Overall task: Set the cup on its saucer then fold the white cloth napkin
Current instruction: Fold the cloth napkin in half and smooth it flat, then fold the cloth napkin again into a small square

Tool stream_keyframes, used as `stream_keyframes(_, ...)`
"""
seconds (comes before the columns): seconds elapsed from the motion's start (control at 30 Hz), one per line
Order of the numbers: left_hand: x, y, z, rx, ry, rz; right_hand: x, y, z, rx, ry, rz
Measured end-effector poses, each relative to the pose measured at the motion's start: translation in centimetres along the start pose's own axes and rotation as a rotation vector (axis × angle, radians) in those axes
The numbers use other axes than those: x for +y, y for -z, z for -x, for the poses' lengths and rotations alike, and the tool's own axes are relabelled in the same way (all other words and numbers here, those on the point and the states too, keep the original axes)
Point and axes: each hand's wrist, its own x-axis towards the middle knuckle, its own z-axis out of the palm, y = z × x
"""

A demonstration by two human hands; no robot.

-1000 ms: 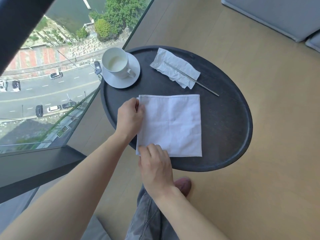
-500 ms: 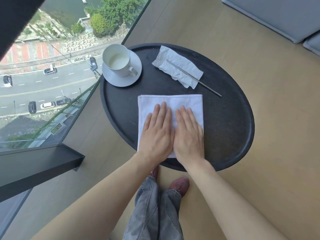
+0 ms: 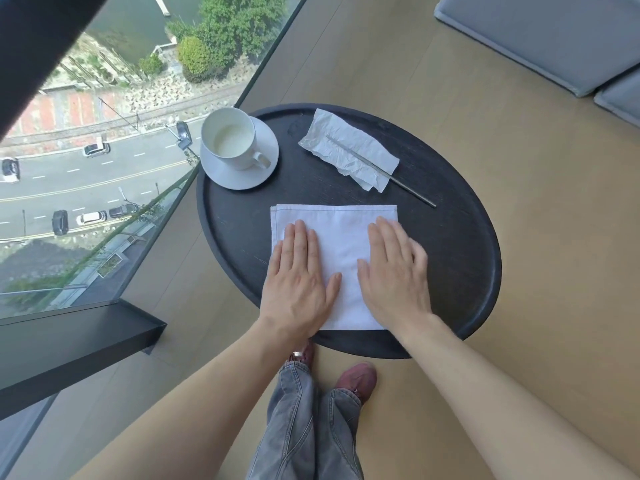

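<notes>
A white cup (image 3: 230, 138) stands upright on its white saucer (image 3: 256, 174) at the far left of the round black table (image 3: 460, 251). The white cloth napkin (image 3: 341, 237) lies folded into a square near the table's front. My left hand (image 3: 299, 282) rests flat, palm down, on the napkin's left part. My right hand (image 3: 396, 277) rests flat on its right part, fingers reaching past the right edge. Neither hand grips anything.
A crumpled paper napkin (image 3: 346, 150) with a thin metal stick (image 3: 412, 192) on it lies at the back of the table. A glass wall (image 3: 121, 188) runs along the left, grey cushions (image 3: 540, 32) lie at the back right, and my shoes (image 3: 356, 377) stand under the table's front edge.
My hands went from pinching the napkin's left edge to lying flat side by side on it, then slid apart toward its left and right sides.
</notes>
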Motion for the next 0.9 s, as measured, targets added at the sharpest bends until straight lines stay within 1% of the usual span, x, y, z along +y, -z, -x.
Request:
stream_keyframes(0.07,-0.4,1.4,-1.1,0.035,-0.022,-0.007,1.0,1.1,-2.1,0.071,0.052,0.024)
stream_keyframes(0.13,-0.8,2.8,-2.7,0.096,-0.023,-0.006,2.0,2.1,-4.4,0.068,0.086,0.026)
stream_keyframes(0.23,-0.7,4.3,-5.4,0.127,0.014,-0.017,2.8,2.9,-6.9,-0.047,0.087,0.041)
stream_keyframes(0.3,-0.2,4.7,-7.0,0.112,-0.016,0.002,3.1,3.4,-7.7,-0.118,0.073,0.035)
stream_keyframes(0.37,0.4,4.7,-8.3,0.054,-0.114,0.044,3.3,3.9,-8.1,-0.180,0.049,-0.002)
stream_keyframes(0.43,0.9,4.5,-9.3,-0.025,-0.260,0.084,3.4,4.4,-8.3,-0.241,0.019,-0.040)
stream_keyframes(0.5,1.1,4.1,-9.7,-0.077,-0.401,0.074,3.6,4.7,-8.3,-0.276,0.026,-0.051)
stream_keyframes(0.57,1.3,4.1,-9.9,-0.098,-0.472,0.037,3.9,5.2,-8.0,-0.296,0.035,-0.142)
stream_keyframes(0.67,1.2,4.7,-10.2,-0.148,-0.466,-0.009,4.5,6.3,-7.1,-0.347,0.005,-0.386)
stream_keyframes(0.77,0.5,6.1,-10.5,-0.241,-0.469,-0.082,5.5,7.1,-6.0,-0.381,-0.082,-0.582)
stream_keyframes(0.9,-1.6,7.8,-11.0,-0.371,-0.439,-0.130,7.2,7.1,-4.2,-0.343,-0.241,-0.829)
